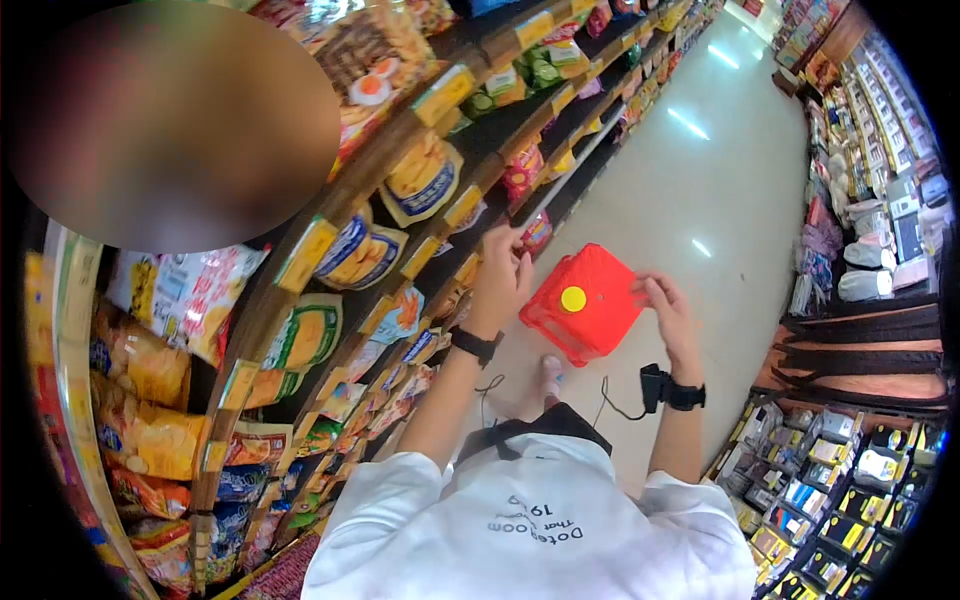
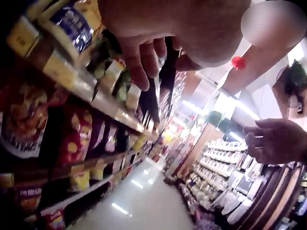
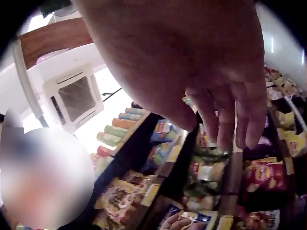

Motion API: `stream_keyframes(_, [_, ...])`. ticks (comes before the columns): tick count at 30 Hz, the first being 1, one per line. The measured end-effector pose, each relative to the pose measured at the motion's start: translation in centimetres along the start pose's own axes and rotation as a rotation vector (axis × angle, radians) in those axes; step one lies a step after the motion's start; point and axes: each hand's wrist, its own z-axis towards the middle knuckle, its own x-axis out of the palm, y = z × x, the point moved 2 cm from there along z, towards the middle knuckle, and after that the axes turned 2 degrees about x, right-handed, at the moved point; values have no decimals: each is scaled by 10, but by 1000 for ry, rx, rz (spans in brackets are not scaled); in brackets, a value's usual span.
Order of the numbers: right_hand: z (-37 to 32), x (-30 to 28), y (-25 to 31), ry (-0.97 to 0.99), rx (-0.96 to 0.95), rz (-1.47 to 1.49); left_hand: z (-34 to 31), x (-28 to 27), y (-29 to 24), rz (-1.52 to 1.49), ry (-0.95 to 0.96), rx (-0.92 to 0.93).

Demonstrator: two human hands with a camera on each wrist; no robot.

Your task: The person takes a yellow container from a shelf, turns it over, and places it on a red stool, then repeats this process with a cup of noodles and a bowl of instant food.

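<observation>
My left hand (image 1: 503, 280) is raised beside the snack shelves, its fingers loosely bent and nothing held. In the left wrist view the same hand (image 2: 177, 33) hangs in front of rows of bagged snacks. My right hand (image 1: 668, 312) is held out over the aisle with relaxed fingers, and it is empty in the right wrist view (image 3: 201, 72) too. Between the hands, lower down, is a red box-shaped plastic thing (image 1: 610, 320) with a yellow round disc (image 1: 573, 299) on it. The right fingertips overlap its edge in the head view.
Shelves on the left carry snack bags, including yellow-and-blue packs (image 1: 420, 180) and a green-and-orange pack (image 1: 305, 330), behind yellow price tags (image 1: 444, 95). The tiled floor (image 1: 690, 180) runs ahead. Racks of boxed goods (image 1: 820, 510) line the right side.
</observation>
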Motion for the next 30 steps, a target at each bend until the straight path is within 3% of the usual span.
stream_keyframes(4, [21, -14, -84, -135, 29, -95, -26, 48, 43, 162, 154, 10])
stream_keyframes(5, [27, -19, -112, -164, 43, -146, -40, 65, 64, 55, 222, -175])
stream_keyframes(8, [42, -23, -176, -184, 76, -181, -73, 97, 110, 217, 317, -135])
stream_keyframes(11, [49, -19, -227, -197, 109, -233, -101, 119, 128, 213, 502, -352])
stream_keyframes(14, [51, -8, -287, -237, 201, -148, -123, 141, 149, 350, 514, -320])
stream_keyframes(17, [62, 4, -333, -227, 283, -104, -145, 169, 187, 218, 433, -421])
stream_keyframes(23, [86, 27, -397, -206, 346, -218, -137, 222, 217, 101, 554, -883])
stream_keyframes(27, [99, 30, -453, -175, 480, -142, -164, 250, 253, 210, 586, -805])
stream_keyframes(30, [107, 33, -487, -195, 358, -157, -177, 260, 266, 174, 503, -812])
